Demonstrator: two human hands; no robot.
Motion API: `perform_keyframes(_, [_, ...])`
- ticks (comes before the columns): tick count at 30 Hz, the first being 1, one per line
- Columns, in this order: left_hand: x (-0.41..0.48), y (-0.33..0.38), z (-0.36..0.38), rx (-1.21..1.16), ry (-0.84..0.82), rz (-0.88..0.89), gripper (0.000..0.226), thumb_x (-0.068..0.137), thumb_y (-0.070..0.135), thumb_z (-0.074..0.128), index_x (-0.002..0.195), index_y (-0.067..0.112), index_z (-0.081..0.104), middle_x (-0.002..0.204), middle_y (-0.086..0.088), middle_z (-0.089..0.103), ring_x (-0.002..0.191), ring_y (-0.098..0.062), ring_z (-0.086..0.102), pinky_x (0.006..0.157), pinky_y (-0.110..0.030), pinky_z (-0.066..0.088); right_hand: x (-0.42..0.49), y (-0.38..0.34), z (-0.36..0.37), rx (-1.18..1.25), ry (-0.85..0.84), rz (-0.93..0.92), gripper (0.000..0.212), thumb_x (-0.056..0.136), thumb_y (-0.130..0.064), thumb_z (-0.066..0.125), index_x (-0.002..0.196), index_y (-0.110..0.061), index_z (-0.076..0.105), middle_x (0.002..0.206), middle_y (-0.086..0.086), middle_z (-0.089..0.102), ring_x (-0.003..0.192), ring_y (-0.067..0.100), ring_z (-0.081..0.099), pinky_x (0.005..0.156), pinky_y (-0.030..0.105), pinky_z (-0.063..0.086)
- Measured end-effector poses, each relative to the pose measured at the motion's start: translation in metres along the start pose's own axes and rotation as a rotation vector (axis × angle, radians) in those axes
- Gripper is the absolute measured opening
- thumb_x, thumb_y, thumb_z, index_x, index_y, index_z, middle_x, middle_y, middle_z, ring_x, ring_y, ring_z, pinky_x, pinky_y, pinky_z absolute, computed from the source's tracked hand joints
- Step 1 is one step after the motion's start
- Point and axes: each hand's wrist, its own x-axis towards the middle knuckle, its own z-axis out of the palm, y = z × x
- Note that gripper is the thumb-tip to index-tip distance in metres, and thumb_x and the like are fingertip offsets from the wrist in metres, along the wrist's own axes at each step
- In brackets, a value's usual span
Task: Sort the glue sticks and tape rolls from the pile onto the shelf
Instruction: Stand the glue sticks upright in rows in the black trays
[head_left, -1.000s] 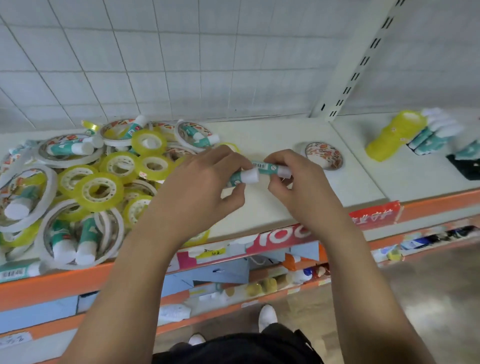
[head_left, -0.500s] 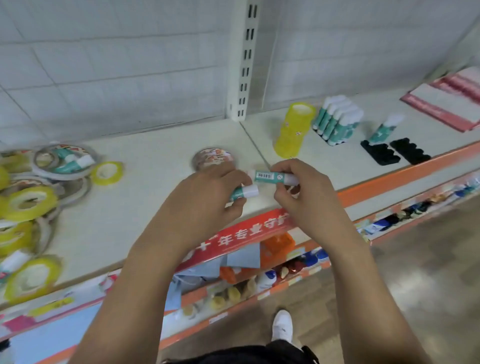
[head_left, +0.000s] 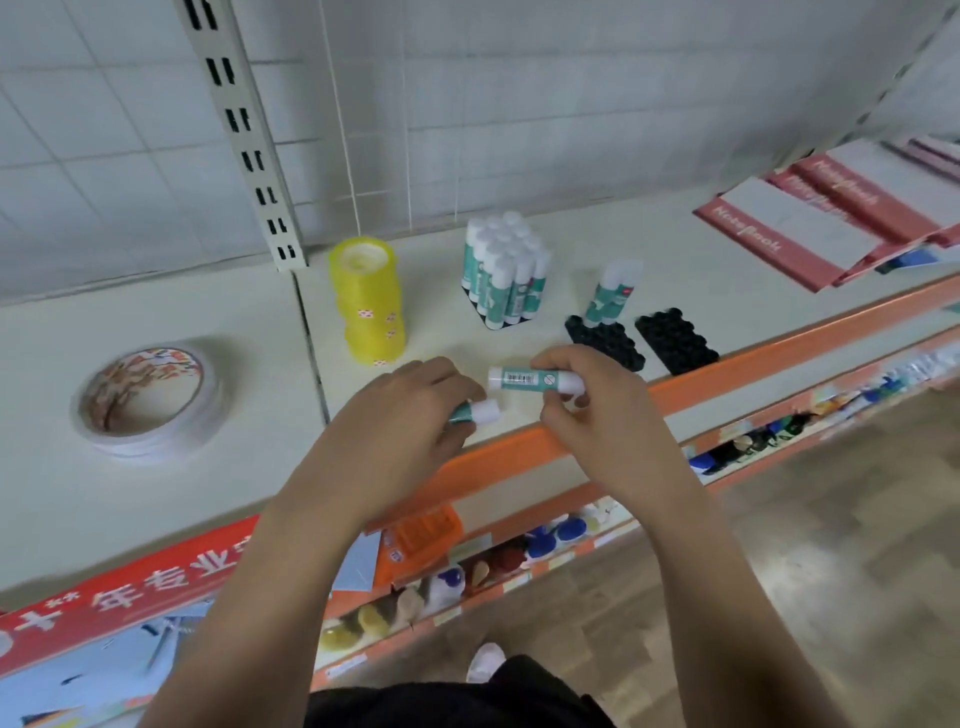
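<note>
Since half a second earlier your view had swung right. The loose pile of tape and glue had dropped out of sight on the left, and the sorted goods had come toward the middle. Your hands had kept the same hold and now sat just right of the seam in the shelf (head_left: 701, 270), over its front part near the orange edge (head_left: 519, 452).

Your right grip (head_left: 597, 410) pinched a glue stick (head_left: 524, 378) between thumb and fingertips. It lay level, its teal label with a barcode facing up. Your left grip (head_left: 400, 415) was curled around a second glue stick (head_left: 475, 412), so only its white cap and a bit of teal body poked out to the right. That one sat just below and left of the first, near it but apart.

Behind your hands a stack of yellow tape rolls (head_left: 369, 306) stood upright, leaning slightly. To its right a block of glue sticks (head_left: 506, 275) stood caps up on a black base. A lone glue stick (head_left: 613, 291) stood at the back of a black tray (head_left: 605, 338), with another black tray (head_left: 675, 340) beside it. White tape rolls (head_left: 150, 400) lay stacked flat on the left section, and red notebooks (head_left: 810, 228) lay at the far right.
</note>
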Motion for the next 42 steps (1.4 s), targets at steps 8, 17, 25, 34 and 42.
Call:
perform_keyframes(8, [0.038, 0.010, 0.017, -0.055, -0.070, 0.046, 0.026, 0.091, 0.026, 0.058, 0.117, 0.023, 0.062, 0.106, 0.002, 0.058, 0.103, -0.021, 0.054, 0.083, -0.034, 0.043, -0.002, 0.016, -0.018, 0.019, 0.047, 0.094, 0.031, 0.090, -0.004, 0.059, 0.118, -0.016, 0.063, 0.104, -0.006, 0.063, 0.084, 0.011, 0.060, 0.073, 0.024, 0.049])
perform_keyframes(17, [0.067, 0.027, 0.026, -0.096, -0.110, 0.085, 0.021, 0.090, 0.029, 0.060, 0.110, 0.025, 0.064, 0.103, 0.004, 0.057, 0.098, -0.019, 0.054, 0.077, -0.031, 0.040, 0.002, 0.033, -0.037, 0.003, 0.103, 0.145, 0.028, 0.088, -0.003, 0.060, 0.113, -0.015, 0.064, 0.100, -0.002, 0.065, 0.083, 0.010, 0.057, 0.073, 0.025, 0.048])
perform_keyframes(25, [0.090, 0.050, 0.039, -0.102, -0.078, 0.070, 0.024, 0.090, 0.030, 0.060, 0.114, 0.026, 0.063, 0.103, 0.006, 0.057, 0.098, -0.017, 0.054, 0.079, -0.032, 0.044, 0.022, 0.061, -0.056, -0.009, 0.062, 0.076, 0.029, 0.087, -0.005, 0.058, 0.113, -0.017, 0.065, 0.103, -0.009, 0.064, 0.087, 0.001, 0.055, 0.073, 0.006, 0.039])
perform_keyframes(34, [0.107, 0.072, 0.049, -0.110, 0.128, -0.086, 0.016, 0.090, 0.033, 0.060, 0.092, 0.018, 0.066, 0.087, 0.005, 0.059, 0.079, -0.017, 0.056, 0.070, -0.036, 0.048, 0.038, 0.093, -0.072, -0.003, -0.077, 0.033, 0.030, 0.091, -0.010, 0.058, 0.118, -0.022, 0.062, 0.101, -0.013, 0.059, 0.081, -0.008, 0.053, 0.069, 0.003, 0.036])
perform_keyframes(42, [0.120, 0.077, 0.059, -0.062, 0.236, -0.326, 0.022, 0.091, 0.034, 0.062, 0.088, 0.013, 0.069, 0.084, -0.002, 0.065, 0.074, -0.021, 0.057, 0.066, -0.034, 0.046, 0.053, 0.099, -0.075, 0.063, -0.163, -0.048, 0.031, 0.092, -0.014, 0.058, 0.121, -0.026, 0.060, 0.106, -0.015, 0.061, 0.087, -0.003, 0.056, 0.072, 0.008, 0.040])
